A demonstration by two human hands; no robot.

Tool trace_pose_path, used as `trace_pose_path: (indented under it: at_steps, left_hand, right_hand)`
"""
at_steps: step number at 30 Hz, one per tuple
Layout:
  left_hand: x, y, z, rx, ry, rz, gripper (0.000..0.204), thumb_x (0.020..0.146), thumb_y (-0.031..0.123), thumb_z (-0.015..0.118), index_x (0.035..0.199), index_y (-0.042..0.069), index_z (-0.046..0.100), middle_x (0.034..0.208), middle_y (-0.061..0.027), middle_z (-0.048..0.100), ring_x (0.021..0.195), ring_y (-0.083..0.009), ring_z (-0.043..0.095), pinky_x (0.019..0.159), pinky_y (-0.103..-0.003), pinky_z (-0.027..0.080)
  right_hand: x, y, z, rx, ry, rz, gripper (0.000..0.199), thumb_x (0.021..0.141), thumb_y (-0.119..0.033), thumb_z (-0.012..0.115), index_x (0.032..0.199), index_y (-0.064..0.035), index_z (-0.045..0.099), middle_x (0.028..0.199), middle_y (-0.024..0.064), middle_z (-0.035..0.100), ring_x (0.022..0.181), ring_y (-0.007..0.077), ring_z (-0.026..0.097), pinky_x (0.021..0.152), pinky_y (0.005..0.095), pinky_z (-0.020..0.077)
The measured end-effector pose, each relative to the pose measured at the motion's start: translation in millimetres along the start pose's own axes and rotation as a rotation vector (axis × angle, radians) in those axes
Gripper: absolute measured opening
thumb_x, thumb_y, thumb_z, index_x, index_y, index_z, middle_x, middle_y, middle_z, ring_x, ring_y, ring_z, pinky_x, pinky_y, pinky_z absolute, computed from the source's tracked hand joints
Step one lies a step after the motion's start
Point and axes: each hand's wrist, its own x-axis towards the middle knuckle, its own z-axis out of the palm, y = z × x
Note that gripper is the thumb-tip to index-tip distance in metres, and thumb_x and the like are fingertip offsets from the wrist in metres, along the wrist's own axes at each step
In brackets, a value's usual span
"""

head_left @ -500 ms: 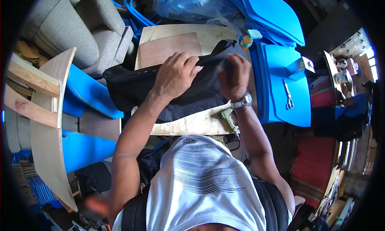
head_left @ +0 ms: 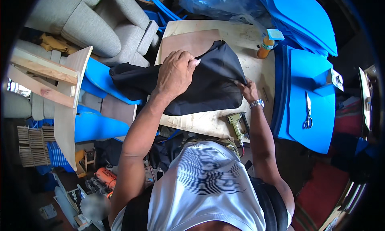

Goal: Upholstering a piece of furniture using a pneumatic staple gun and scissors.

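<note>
A piece of black fabric [head_left: 208,86] lies bunched over a plywood-topped table [head_left: 192,124], its left end reaching past the table's edge. My left hand [head_left: 177,70] is closed on the fabric near its upper middle, with the thumb on the right side. My right hand [head_left: 248,90], with a watch on its wrist, pinches the right edge of the cloth. Close to that wrist, a green staple gun [head_left: 237,126] with a red hose fitting lies at the near edge of the table. A thin brown board [head_left: 190,42] lies partly under the fabric.
An orange bottle [head_left: 265,48] stands at the table's far right. Blue foam sheets [head_left: 300,84] are stacked on the right, with scissors [head_left: 308,110] on top. Grey upholstered seats [head_left: 90,28] and a wooden frame with blue foam [head_left: 66,106] are on the left. Clear plastic [head_left: 224,4] lies behind.
My right hand has moved down and slightly right, and now grips the fabric's right edge. The cloth's right part has been spread out. The whole view has shifted.
</note>
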Motion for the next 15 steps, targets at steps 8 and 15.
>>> trace_pose_path:
  at_steps: [8,15]
  left_hand:
    - [-11.2,19.1,9.0,-0.038,0.065,-0.143,0.021,0.097,0.023,0.076,0.097,0.005,0.064,0.091,-0.0121,0.07,0.082,-0.0329,0.069,0.075,-0.046,0.055]
    - [-3.9,25.8,20.0,-0.011,0.325,-0.153,0.022,0.088,0.022,0.084,0.081,0.007,0.07,0.077,-0.0103,0.069,0.072,-0.0325,0.067,0.069,-0.044,0.052]
  right_hand:
    - [21.6,111.9,-25.0,-0.377,0.011,0.033,0.025,0.1,-0.027,0.068,0.113,-0.006,0.072,0.112,0.0187,0.075,0.099,0.0408,0.071,0.089,0.0485,0.0554]
    - [-105.3,191.5,-13.0,-0.678,-0.045,0.305,0.056,0.091,-0.049,0.075,0.122,-0.0027,0.069,0.113,0.0249,0.074,0.107,0.0458,0.07,0.092,0.0529,0.0573]
